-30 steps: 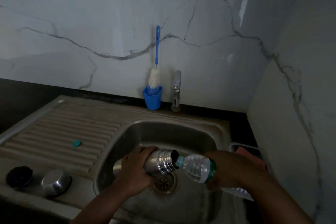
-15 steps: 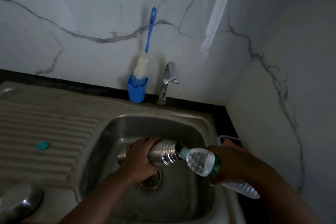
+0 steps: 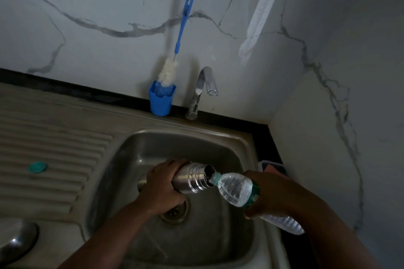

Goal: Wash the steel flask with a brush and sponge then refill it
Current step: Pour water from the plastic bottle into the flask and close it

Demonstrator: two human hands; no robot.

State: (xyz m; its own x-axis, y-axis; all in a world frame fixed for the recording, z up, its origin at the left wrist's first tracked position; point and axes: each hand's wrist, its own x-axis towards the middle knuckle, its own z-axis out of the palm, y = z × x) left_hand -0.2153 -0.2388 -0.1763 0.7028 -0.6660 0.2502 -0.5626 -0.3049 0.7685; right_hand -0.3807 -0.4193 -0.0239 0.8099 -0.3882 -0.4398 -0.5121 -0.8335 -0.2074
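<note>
Over the sink (image 3: 244, 144), the left hand (image 3: 162, 185) grips the tilted flask (image 3: 192, 178). The right hand (image 3: 269, 194) clasps a plastic bottle (image 3: 236, 189), its neck at the flask's mouth.

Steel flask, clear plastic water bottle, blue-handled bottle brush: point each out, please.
Steel flask (image 3: 192, 178): head view, on its ribbed neck.
Clear plastic water bottle (image 3: 235, 188): head view, on its clear shoulder.
Blue-handled bottle brush (image 3: 183, 25): head view, on its handle.
</note>
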